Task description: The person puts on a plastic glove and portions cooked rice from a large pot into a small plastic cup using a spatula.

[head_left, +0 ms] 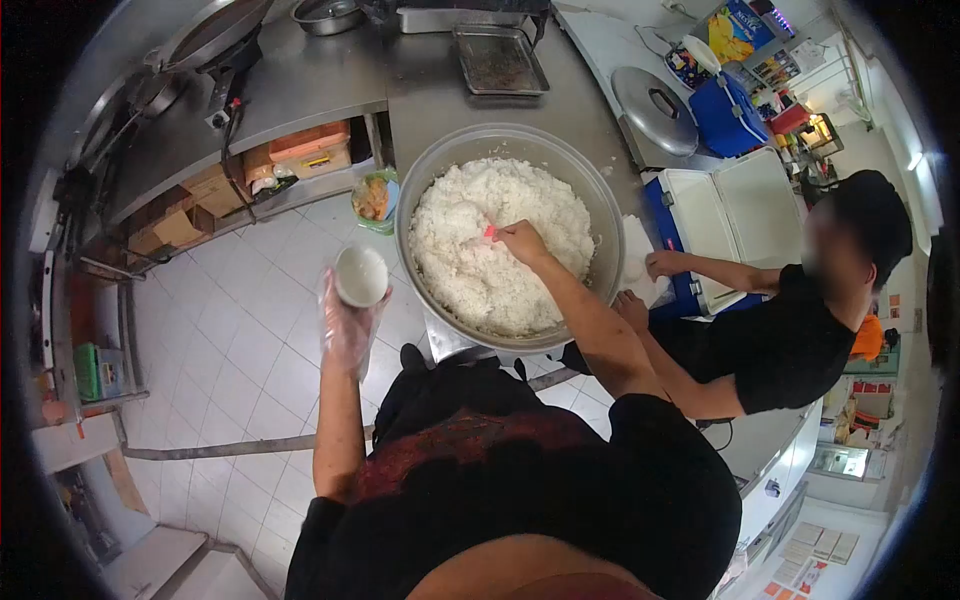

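A big round metal pot (610, 215) full of white rice (540, 200) stands before me. My right hand (521, 243) is closed around the handle of a red utensil (490, 231), whose far end is in the rice. Left of the pot, my left hand (347, 325), in a clear plastic glove, holds a small white bowl (361, 276) with its mouth facing up. Whether anything is in the bowl is hard to tell.
A co-worker (800, 330) stands at the right, hands near white sheets beside an open blue cooler (690, 215). A metal tray (500, 60) and a large lid (655, 110) lie beyond the pot. A green-rimmed container (375, 200) is left of it.
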The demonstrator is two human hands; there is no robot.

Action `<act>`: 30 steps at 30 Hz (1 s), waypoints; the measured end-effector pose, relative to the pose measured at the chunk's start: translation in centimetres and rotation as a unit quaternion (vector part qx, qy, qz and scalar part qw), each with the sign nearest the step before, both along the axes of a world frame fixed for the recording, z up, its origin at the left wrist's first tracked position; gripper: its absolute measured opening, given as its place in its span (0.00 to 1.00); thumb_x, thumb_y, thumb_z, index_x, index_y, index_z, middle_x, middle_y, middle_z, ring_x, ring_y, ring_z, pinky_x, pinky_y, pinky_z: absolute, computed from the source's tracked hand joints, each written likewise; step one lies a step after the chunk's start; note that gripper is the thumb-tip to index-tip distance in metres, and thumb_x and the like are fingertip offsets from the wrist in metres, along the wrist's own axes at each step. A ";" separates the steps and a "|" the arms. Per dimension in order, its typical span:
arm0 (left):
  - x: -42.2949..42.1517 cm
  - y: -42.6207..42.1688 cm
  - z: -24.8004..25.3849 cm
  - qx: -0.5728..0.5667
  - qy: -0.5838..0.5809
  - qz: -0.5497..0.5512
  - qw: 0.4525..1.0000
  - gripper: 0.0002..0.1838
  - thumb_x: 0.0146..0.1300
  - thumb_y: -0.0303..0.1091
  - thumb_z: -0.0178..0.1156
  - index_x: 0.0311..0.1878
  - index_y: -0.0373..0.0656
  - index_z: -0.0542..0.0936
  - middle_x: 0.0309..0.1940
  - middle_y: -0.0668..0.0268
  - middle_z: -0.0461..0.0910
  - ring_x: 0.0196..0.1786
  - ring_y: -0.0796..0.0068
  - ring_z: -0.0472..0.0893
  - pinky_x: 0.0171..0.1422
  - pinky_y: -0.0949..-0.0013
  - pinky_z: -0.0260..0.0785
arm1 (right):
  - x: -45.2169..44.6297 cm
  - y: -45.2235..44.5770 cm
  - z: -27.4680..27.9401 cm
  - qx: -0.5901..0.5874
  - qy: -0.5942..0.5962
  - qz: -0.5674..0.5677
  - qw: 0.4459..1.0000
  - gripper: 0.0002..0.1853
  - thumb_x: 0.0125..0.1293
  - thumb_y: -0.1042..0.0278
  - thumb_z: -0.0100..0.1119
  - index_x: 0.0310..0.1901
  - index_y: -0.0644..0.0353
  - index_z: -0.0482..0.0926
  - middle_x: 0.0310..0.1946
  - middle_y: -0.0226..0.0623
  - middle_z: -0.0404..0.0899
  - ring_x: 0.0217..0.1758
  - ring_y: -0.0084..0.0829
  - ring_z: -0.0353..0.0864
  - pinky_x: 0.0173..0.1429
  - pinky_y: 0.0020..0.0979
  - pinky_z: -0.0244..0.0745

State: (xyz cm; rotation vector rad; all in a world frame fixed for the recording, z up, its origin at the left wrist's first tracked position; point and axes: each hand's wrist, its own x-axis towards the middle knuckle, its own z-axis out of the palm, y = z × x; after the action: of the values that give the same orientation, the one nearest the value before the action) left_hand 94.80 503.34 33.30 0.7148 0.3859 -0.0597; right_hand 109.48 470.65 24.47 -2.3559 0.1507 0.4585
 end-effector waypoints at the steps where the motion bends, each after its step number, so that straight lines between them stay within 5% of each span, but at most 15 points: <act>1: 1.1 -0.9 0.4 0.049 0.004 -0.017 0.999 0.32 0.70 0.62 0.47 0.68 0.49 0.66 0.63 0.64 0.71 0.65 0.65 0.71 0.66 0.51 0.66 | -0.3 -0.9 0.8 0.037 0.001 0.000 0.999 0.17 0.61 0.54 0.62 0.42 0.60 0.87 0.36 0.45 0.86 0.40 0.38 0.84 0.51 0.33 0.75; 4: 5.0 -4.2 0.1 0.201 -0.004 -0.074 0.977 0.35 0.72 0.61 0.44 0.71 0.45 0.62 0.65 0.62 0.69 0.66 0.65 0.70 0.72 0.55 0.60 | -1.8 -2.2 4.1 0.127 -0.049 -0.023 0.990 0.18 0.61 0.54 0.63 0.42 0.60 0.88 0.35 0.42 0.87 0.38 0.30 0.83 0.49 0.30 0.74; 6: 9.1 -7.0 -5.7 0.338 -0.065 -0.137 0.929 0.38 0.71 0.63 0.44 0.74 0.45 0.59 0.66 0.62 0.68 0.67 0.67 0.69 0.72 0.56 0.60 | -2.6 -2.9 7.1 0.131 -0.085 -0.024 0.987 0.17 0.62 0.55 0.62 0.42 0.60 0.88 0.34 0.42 0.87 0.37 0.30 0.83 0.47 0.30 0.75; 8: 11.2 -11.1 -6.1 0.303 -0.031 -0.155 0.940 0.39 0.70 0.66 0.44 0.73 0.46 0.60 0.66 0.62 0.68 0.66 0.67 0.69 0.70 0.56 0.62 | -3.3 -3.6 10.1 0.084 -0.109 -0.010 0.990 0.15 0.65 0.56 0.60 0.41 0.59 0.88 0.32 0.42 0.86 0.35 0.33 0.84 0.43 0.33 0.77; 11: 11.4 -18.4 -0.1 0.039 0.084 -0.125 0.988 0.38 0.69 0.69 0.41 0.69 0.49 0.65 0.63 0.61 0.70 0.64 0.66 0.70 0.67 0.58 0.64 | -6.4 -0.1 15.6 -0.232 -0.264 0.056 0.935 0.15 0.66 0.60 0.58 0.44 0.63 0.85 0.27 0.42 0.84 0.27 0.36 0.84 0.33 0.41 0.78; 14: 12.1 -19.8 -0.4 -0.107 0.160 -0.146 0.970 0.38 0.68 0.72 0.37 0.66 0.52 0.68 0.61 0.63 0.71 0.61 0.66 0.71 0.63 0.60 0.67 | -8.2 0.6 11.6 -0.329 -0.356 0.082 0.871 0.15 0.70 0.61 0.50 0.40 0.60 0.84 0.27 0.42 0.84 0.33 0.46 0.84 0.34 0.45 0.77; 16: 12.1 -19.3 -1.9 -0.146 0.136 -0.178 0.964 0.39 0.67 0.73 0.33 0.65 0.53 0.69 0.60 0.66 0.73 0.56 0.69 0.75 0.55 0.62 0.72 | -7.9 -1.4 12.2 -0.312 -0.342 0.093 0.882 0.14 0.70 0.62 0.51 0.41 0.61 0.83 0.25 0.41 0.83 0.32 0.44 0.84 0.34 0.45 0.77; 19: 11.8 -18.2 -2.4 -0.137 0.071 -0.224 0.962 0.35 0.72 0.66 0.32 0.66 0.50 0.70 0.60 0.62 0.74 0.60 0.66 0.74 0.66 0.61 0.68 | -8.9 -3.3 16.2 -0.232 -0.343 0.029 0.910 0.14 0.69 0.61 0.52 0.41 0.61 0.84 0.23 0.43 0.82 0.29 0.43 0.83 0.33 0.42 0.76; 20: 11.6 -17.8 -2.2 -0.054 0.034 -0.254 0.965 0.37 0.69 0.71 0.32 0.64 0.53 0.70 0.55 0.67 0.77 0.52 0.69 0.77 0.52 0.63 0.73 | -9.3 -3.8 17.3 -0.197 -0.345 -0.004 0.918 0.14 0.69 0.61 0.53 0.41 0.60 0.85 0.22 0.45 0.81 0.27 0.42 0.82 0.33 0.41 0.75; 23: 11.0 -18.2 0.7 -0.036 0.058 -0.224 0.972 0.36 0.71 0.68 0.31 0.63 0.51 0.71 0.54 0.66 0.78 0.51 0.68 0.78 0.52 0.62 0.73 | -7.8 -6.8 11.5 0.117 -0.215 0.004 0.970 0.13 0.70 0.61 0.54 0.41 0.60 0.85 0.25 0.46 0.82 0.27 0.35 0.83 0.37 0.38 0.77; 26: 12.5 -19.0 -4.5 0.053 -0.027 -0.250 0.966 0.34 0.74 0.63 0.29 0.63 0.48 0.72 0.54 0.65 0.79 0.53 0.68 0.78 0.55 0.60 0.73 | -9.4 -3.2 8.5 0.116 -0.175 -0.037 0.977 0.13 0.69 0.63 0.53 0.39 0.60 0.86 0.21 0.51 0.77 0.22 0.44 0.75 0.33 0.38 0.71; 30: 10.8 -18.6 -1.6 0.158 -0.042 -0.205 0.965 0.34 0.75 0.60 0.28 0.63 0.45 0.72 0.54 0.63 0.79 0.56 0.68 0.78 0.60 0.58 0.71 | -10.2 -2.5 9.2 0.025 -0.197 -0.032 0.980 0.15 0.71 0.62 0.52 0.38 0.65 0.84 0.25 0.53 0.80 0.30 0.52 0.81 0.39 0.44 0.73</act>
State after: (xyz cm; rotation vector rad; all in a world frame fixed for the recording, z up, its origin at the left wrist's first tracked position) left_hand 105.61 484.75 31.73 1.1014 0.1616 -0.3639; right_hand 99.31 468.13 33.63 -2.3329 0.0296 -0.0395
